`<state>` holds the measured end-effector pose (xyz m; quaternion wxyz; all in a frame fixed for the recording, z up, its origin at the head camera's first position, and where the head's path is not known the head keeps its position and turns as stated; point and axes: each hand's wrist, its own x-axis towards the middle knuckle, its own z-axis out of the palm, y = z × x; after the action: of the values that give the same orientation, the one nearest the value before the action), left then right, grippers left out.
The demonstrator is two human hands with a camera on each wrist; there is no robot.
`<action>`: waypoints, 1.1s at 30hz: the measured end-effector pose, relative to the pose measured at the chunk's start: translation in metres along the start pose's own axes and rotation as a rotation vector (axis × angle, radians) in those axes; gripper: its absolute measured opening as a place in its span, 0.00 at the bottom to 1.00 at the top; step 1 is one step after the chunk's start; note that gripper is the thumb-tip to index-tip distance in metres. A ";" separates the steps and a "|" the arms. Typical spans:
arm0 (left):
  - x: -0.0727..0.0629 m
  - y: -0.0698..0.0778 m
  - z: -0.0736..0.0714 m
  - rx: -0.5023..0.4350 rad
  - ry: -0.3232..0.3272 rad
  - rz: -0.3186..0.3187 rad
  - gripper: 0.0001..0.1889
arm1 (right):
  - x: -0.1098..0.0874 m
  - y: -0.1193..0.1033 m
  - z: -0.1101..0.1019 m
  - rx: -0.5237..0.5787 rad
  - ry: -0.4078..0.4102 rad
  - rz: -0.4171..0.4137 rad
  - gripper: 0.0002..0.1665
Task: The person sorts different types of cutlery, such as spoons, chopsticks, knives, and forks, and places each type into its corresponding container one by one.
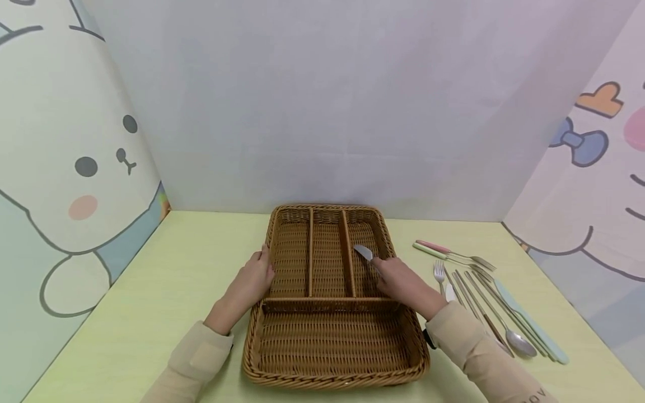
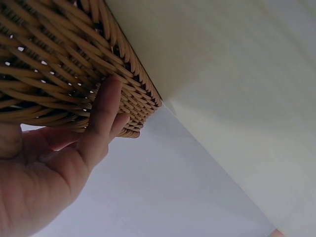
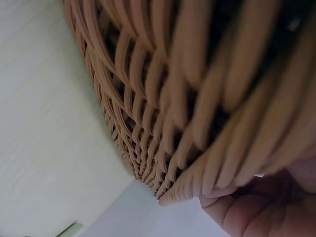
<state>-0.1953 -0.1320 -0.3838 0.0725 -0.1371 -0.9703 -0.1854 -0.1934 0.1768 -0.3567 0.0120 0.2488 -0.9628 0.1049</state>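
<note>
A brown wicker basket (image 1: pixel 337 341) with dividers lies in the middle of the table; three narrow compartments are at the back and a wide one is in front. My left hand (image 1: pixel 252 280) grips its left rim. In the left wrist view, fingers (image 2: pixel 102 111) press against the woven outer wall. Over the right back compartment, my right hand (image 1: pixel 405 282) holds a table knife (image 1: pixel 364 252), its silver blade pointing to the back left. The knife's handle is hidden in the hand. The basket wall covers much of the right hand (image 3: pixel 276 212) in the right wrist view.
Right of the basket lie a pink-handled fork (image 1: pixel 434 246), a green-handled utensil (image 1: pixel 429 249), a small fork (image 1: pixel 439 271), a spoon (image 1: pixel 521 343), several metal chopsticks (image 1: pixel 471 296) and a pale blue utensil (image 1: pixel 534 327). A white backdrop (image 1: pixel 322 112) stands behind the table (image 1: pixel 211 246).
</note>
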 end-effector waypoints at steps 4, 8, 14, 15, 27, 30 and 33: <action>0.000 0.000 0.000 -0.005 0.000 0.001 0.30 | 0.003 0.000 0.003 -0.002 0.004 0.011 0.18; 0.000 -0.001 0.002 -0.008 -0.003 -0.003 0.30 | 0.005 0.000 0.006 -0.015 -0.009 0.006 0.16; 0.000 -0.001 0.003 -0.011 0.000 -0.003 0.30 | 0.004 0.001 0.008 -0.044 -0.032 -0.035 0.12; 0.000 -0.002 0.003 -0.012 0.001 -0.003 0.30 | 0.004 0.001 0.008 -0.048 -0.037 -0.038 0.11; 0.000 -0.001 0.002 -0.010 0.009 0.004 0.30 | 0.002 0.002 0.006 -0.066 -0.074 -0.095 0.09; 0.000 -0.001 0.002 -0.017 0.003 0.001 0.30 | 0.002 0.002 0.006 -0.063 -0.072 -0.091 0.08; 0.000 -0.001 0.001 -0.020 -0.001 -0.002 0.30 | 0.002 0.002 0.006 -0.054 -0.065 -0.085 0.07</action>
<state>-0.1955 -0.1325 -0.3855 0.0705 -0.1370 -0.9687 -0.1949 -0.1956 0.1764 -0.3630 -0.0081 0.2923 -0.9537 0.0701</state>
